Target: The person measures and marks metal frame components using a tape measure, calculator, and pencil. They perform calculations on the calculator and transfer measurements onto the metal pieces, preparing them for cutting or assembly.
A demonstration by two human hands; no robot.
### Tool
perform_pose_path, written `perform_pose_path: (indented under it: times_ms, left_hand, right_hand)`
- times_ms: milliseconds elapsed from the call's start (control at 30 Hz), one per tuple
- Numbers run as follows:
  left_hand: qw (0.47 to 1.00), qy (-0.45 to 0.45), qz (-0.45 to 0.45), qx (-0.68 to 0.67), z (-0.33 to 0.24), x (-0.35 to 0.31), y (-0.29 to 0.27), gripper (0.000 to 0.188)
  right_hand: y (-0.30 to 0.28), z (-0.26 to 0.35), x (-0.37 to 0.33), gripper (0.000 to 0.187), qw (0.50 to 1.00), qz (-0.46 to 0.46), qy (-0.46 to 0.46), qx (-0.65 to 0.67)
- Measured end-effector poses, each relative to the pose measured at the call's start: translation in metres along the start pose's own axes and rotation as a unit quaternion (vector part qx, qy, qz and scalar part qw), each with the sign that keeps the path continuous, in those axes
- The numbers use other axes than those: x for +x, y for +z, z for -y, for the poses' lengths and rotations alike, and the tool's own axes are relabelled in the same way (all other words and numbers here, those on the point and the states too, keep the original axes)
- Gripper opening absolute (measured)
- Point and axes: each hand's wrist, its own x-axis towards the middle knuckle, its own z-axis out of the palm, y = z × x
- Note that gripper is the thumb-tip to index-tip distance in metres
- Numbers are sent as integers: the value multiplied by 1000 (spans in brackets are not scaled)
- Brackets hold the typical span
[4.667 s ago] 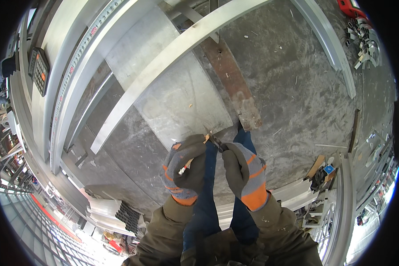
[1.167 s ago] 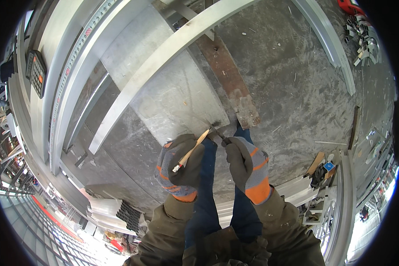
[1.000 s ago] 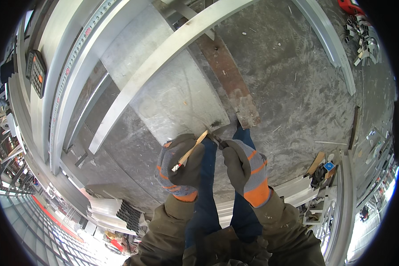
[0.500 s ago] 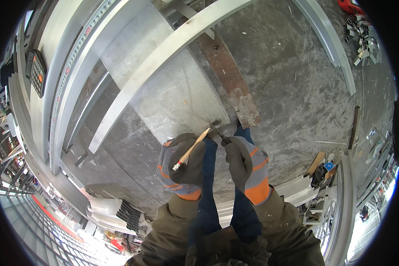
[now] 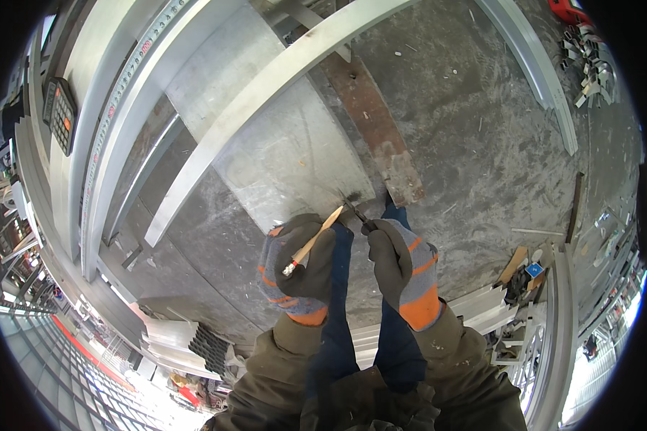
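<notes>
My left hand [image 5: 292, 260], in a grey glove with orange bands, is closed around a wooden pencil [image 5: 315, 238] whose bare tip slants up to the right. My right hand [image 5: 401, 267], gloved alike, grips a small dark-handled knife [image 5: 364, 218]. Its thin blade lies close to the pencil's tip; whether they touch I cannot tell. Both hands are held near the near end of a flat pale metal sheet [image 5: 295, 161]. A small dark smudge [image 5: 354, 196] marks that sheet just beyond the pencil tip.
A long metal bar [image 5: 248, 118] crosses over the sheet. A rusty strip [image 5: 381, 136] lies to its right. At the left stand metal profiles with a tape measure [image 5: 113, 108] and a calculator [image 5: 60, 115]. Cut metal pieces [image 5: 589, 68] are piled at the far right.
My right hand with the knife has shifted slightly to the right, and more of the knife shows. The left hand and pencil have barely moved.
</notes>
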Motion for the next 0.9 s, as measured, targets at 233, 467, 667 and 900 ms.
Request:
perform_pose_path:
  times_ms: [233,467,667,900]
  left_hand:
    - [1000,-5,4,-10,7,-3,-1,18]
    - [1000,1,19,-18,2,-7,-3,18]
    - [999,27,43,-9,6,-9,-7,18]
    - [990,76,94,69,3,-4,-9,29]
  right_hand:
    - [0,0,1,19,1000,-17,-21,-10]
    - [0,-2,-1,21,1000,-11,-2,-8]
    - [-2,-4,-2,22,1000,-2,17,-19]
    - [-1,-11,-5,22,1000,-4,-18,-4]
